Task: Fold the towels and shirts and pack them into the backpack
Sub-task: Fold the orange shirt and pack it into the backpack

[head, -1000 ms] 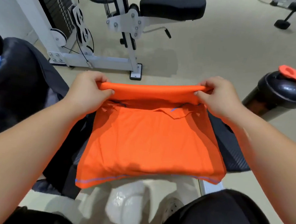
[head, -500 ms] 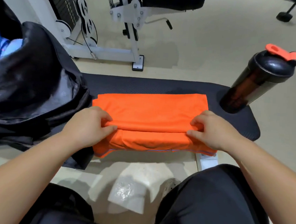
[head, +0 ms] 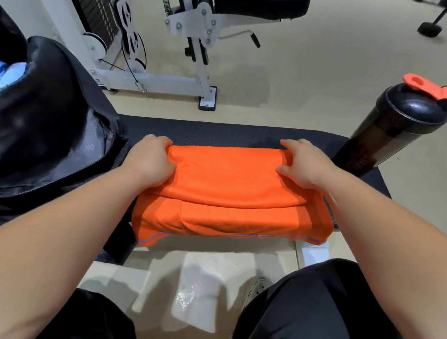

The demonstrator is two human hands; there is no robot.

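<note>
An orange shirt (head: 228, 193) lies folded into a thick rectangle on the black padded bench (head: 219, 134). My left hand (head: 151, 161) grips its left end, fingers curled over the far left corner. At the other end my right hand (head: 304, 167) holds the far right corner, thumb on top and fingers curled round the edge. The shirt's lower layers hang slightly over the bench's near edge. The black backpack (head: 42, 135) stands open just left of the shirt, with light blue cloth (head: 1, 74) showing inside it.
A black shaker bottle (head: 394, 128) with an orange cap stands on the bench's right end, close to my right hand. A white weight machine (head: 154, 79) is on the floor behind the bench. My black-clad knees and white paper lie below.
The top half of the shirt was brought down toward me into a fold. Both hands then slid from the near edge back to the far corners.
</note>
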